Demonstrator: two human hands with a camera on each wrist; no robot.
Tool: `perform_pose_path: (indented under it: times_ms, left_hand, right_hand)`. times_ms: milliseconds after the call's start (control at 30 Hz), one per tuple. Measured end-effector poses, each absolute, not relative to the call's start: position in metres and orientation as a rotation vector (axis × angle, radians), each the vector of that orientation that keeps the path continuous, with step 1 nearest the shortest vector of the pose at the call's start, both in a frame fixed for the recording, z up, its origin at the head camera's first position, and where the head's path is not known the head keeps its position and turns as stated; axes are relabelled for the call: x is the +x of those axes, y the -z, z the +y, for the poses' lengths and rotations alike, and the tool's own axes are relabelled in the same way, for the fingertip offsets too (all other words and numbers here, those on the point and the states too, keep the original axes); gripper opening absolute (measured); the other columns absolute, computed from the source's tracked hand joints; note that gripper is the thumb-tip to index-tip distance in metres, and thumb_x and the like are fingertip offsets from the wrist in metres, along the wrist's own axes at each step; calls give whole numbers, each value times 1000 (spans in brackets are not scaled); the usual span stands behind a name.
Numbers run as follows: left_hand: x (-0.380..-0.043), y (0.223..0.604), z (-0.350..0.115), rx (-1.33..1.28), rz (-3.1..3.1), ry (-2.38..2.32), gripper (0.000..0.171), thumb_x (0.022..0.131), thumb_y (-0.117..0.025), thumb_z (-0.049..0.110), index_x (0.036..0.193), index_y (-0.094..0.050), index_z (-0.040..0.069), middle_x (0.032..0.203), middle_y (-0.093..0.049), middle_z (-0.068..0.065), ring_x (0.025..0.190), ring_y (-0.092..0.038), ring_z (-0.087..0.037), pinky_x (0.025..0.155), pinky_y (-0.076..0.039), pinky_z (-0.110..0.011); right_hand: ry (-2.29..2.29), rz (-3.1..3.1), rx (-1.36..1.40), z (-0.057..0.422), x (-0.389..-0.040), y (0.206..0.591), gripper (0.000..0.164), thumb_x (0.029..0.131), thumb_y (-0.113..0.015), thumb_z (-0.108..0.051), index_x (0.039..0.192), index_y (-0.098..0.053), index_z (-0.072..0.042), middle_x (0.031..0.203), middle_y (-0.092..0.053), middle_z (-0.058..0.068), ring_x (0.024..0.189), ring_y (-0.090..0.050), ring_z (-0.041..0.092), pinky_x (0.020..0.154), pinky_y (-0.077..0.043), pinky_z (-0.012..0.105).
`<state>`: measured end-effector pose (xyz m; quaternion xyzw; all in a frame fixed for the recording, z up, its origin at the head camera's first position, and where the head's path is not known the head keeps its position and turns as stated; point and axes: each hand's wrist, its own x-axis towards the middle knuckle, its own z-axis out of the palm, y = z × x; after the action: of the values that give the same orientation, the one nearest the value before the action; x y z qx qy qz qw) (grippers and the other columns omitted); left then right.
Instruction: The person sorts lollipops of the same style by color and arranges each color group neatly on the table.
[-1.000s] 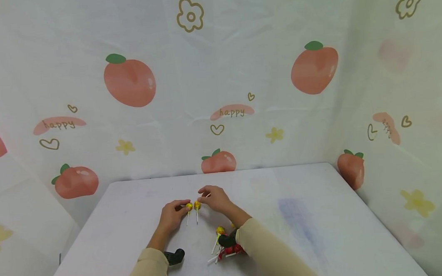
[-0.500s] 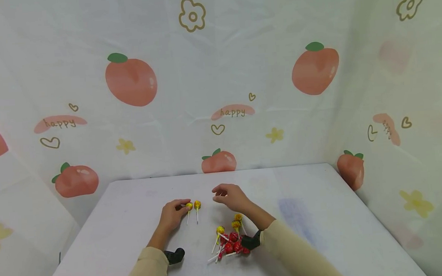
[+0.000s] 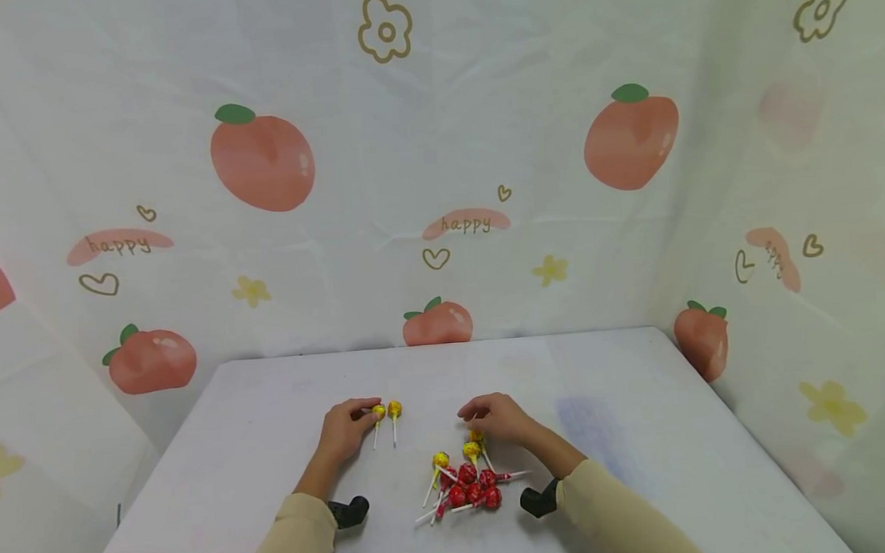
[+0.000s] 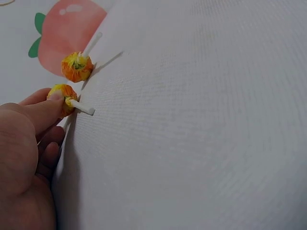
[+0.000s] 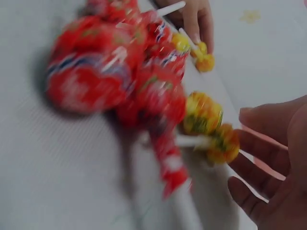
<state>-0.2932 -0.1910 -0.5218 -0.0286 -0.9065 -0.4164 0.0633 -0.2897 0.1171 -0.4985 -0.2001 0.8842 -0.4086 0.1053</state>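
Note:
My left hand (image 3: 343, 432) pinches the head of a yellow-orange wrapped lollipop (image 4: 70, 92) between thumb and fingers, its white stick pointing towards me. Just right of it a second yellow lollipop (image 3: 394, 409) lies parallel, untouched. Over the far end of the pile, my right hand (image 3: 501, 417) spreads its fingers and thumb around a yellow lollipop (image 5: 224, 143). In the right wrist view its fingers are beside that lollipop's head, with no grip visible. Another yellow lollipop (image 3: 472, 450) lies close by, and a third (image 3: 440, 460) sits on the pile's left.
Several red wrapped lollipops (image 3: 474, 494) are heaped between my forearms, sticks pointing various ways. Black wrist cameras (image 3: 350, 513) jut from both sleeves. The white table (image 3: 291, 393) ends at a fruit-printed backdrop (image 3: 549, 304).
My right hand has let go of the second lollipop in the row and moved right and nearer, to the yellow lollipops in the pile. The left hand has stayed in place.

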Motion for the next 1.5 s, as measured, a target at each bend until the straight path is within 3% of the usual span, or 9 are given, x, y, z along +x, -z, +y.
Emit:
perform_pose_path:
  times_ms: [367,667,967,1300,1500]
  left_hand:
    - [-291,521,-193,-79,-2740,1259,28,88,-71,8,116,-72,7,107,-67,-7,89,-55,-22,82,-46,-40]
    - [-290,521,-192,-82,-2744,1250,29,88,-71,9,117,-71,7,107,-66,-7,90,-54,-22,82,-45,-41]
    - [-291,521,-191,-87,-2737,1246,29,88,-71,8,117,-71,7,106,-67,-7,89,-54,-21,81,-45,-40]
    - [-292,522,-191,-91,-2741,1242,28,88,-71,8,117,-71,8,104,-67,-6,87,-54,-20,79,-45,-39]
    - [-292,520,-191,-86,-2742,1241,28,88,-71,8,116,-72,8,103,-66,-5,86,-54,-20,79,-45,-38]
  right_hand:
    - [1246,2542,-727,136,-279,513,26,89,-66,-2,113,-71,-10,107,-68,1,92,-59,15,82,-50,31]
    - [1254,2547,-713,136,-276,513,24,91,-66,-4,113,-72,-11,110,-67,1,97,-59,18,89,-49,40]
    - [1225,2558,-692,136,-284,509,20,92,-66,-6,111,-71,-10,104,-67,-1,91,-57,17,85,-50,36]
    - [1096,2593,-743,132,-300,492,19,91,-68,-9,110,-71,-8,100,-66,-2,82,-54,16,71,-48,29]
    - [963,2582,-748,125,-307,474,17,90,-67,-6,106,-72,-9,98,-66,-3,84,-54,17,74,-49,32]
